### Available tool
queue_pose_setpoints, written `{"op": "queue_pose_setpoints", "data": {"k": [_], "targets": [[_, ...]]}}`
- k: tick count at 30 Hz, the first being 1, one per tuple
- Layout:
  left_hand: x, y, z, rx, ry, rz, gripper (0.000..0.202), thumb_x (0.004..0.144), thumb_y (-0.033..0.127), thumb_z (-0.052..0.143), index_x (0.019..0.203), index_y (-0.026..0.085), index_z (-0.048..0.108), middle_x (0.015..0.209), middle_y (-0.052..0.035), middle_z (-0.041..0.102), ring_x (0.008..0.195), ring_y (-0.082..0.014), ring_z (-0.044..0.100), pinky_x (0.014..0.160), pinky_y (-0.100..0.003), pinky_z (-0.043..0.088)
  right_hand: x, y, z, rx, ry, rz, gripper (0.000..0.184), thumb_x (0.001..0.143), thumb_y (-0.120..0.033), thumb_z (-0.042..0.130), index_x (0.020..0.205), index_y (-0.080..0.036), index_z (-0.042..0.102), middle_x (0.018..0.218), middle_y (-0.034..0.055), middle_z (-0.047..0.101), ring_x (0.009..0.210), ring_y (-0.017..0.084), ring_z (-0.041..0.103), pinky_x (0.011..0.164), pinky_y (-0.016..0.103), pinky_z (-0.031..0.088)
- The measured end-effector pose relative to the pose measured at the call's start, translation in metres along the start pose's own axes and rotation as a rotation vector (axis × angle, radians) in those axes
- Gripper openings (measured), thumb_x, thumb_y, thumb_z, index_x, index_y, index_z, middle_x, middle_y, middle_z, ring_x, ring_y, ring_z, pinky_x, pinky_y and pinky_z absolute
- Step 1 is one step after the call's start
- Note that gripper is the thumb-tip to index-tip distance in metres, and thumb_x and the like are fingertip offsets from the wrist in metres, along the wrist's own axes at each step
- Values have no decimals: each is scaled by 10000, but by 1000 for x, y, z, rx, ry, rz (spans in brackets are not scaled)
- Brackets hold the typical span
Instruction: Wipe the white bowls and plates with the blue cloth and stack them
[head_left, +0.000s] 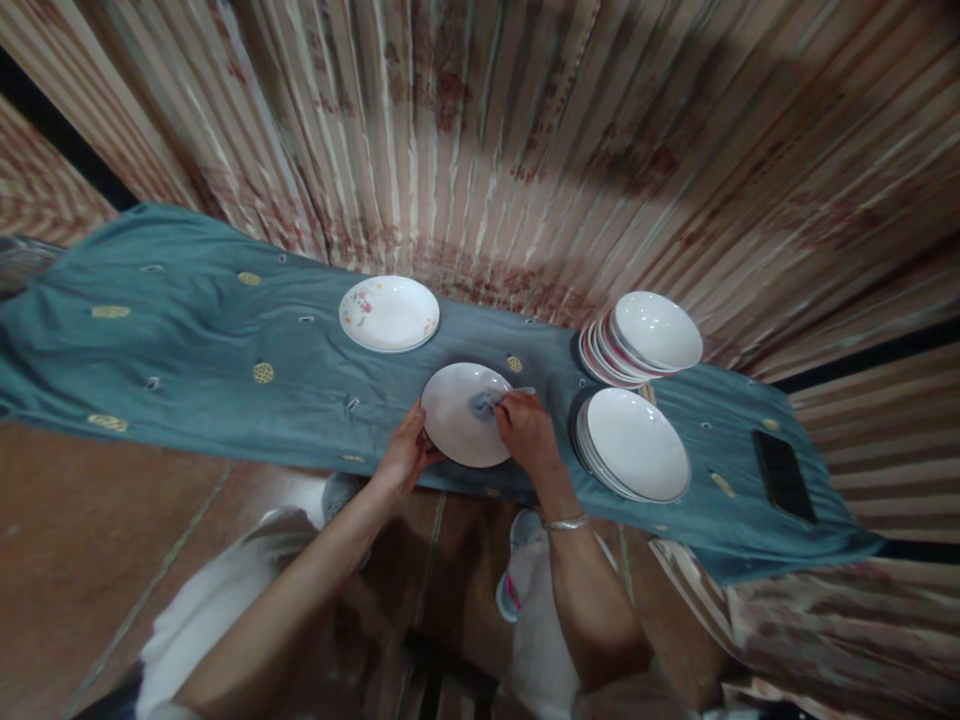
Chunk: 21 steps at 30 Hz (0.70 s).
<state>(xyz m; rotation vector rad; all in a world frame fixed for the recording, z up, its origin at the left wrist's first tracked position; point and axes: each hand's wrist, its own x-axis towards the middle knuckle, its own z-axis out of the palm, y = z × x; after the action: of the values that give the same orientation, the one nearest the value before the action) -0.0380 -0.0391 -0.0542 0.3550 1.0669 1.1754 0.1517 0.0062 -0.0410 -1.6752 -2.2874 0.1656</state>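
Observation:
A white plate [461, 420] with a dark rim is tilted toward me at the table's front edge. My left hand [405, 447] grips its left rim, fingers partly hidden beneath it. Over the plate's right side, my right hand [525, 430] is closed, its fingertips near a blurred blue-grey patch [486, 402] on the plate's face. A small pale bit pokes out by its knuckles; I cannot make out what it is. Beyond the held plate lies a white plate with a floral print [390, 313].
To the right are a pile of stacked bowls [656, 330] and a stack of white dishes [637, 445]. A black phone [784, 475] lies at the far right of the teal tablecloth [202, 350]. Behind the table hangs a patterned curtain [465, 130].

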Motion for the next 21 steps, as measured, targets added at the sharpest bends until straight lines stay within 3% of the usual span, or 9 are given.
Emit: {"op": "queue_pose_setpoints", "data": {"k": [3,9,15,21], "targets": [[0,0,1,-8,6,-10,546,922,405,556,1447,268,490,1192,-111,719,793,-206,709,634,-321,592,5,2,9,55,54,-29,172,932,-142,510,955,-174,678,1168,142,698,1140,257,612,1063,402,445],[-3,1,3,-26,18,-16,551,934,364,540,1469,256,465,1287,-124,680,893,-227,712,646,-322,605,18,-2,28,174,77,-24,355,919,-151,462,1239,-133,614,1351,178,614,1297,271,530,1148,459,385],[-4,1,2,-58,-10,-6,551,922,370,577,1455,267,488,1315,-115,671,923,-235,715,688,-356,622,27,-15,34,184,21,-41,458,925,-203,494,1349,-40,550,1442,210,530,1363,302,471,1186,437,338],[-4,1,4,-23,7,-7,483,995,303,421,1473,241,455,1252,-111,704,858,-200,720,671,-327,622,30,-27,45,307,-14,-139,503,926,-226,485,1409,-89,514,1509,179,456,1423,290,394,1222,453,295]]}}
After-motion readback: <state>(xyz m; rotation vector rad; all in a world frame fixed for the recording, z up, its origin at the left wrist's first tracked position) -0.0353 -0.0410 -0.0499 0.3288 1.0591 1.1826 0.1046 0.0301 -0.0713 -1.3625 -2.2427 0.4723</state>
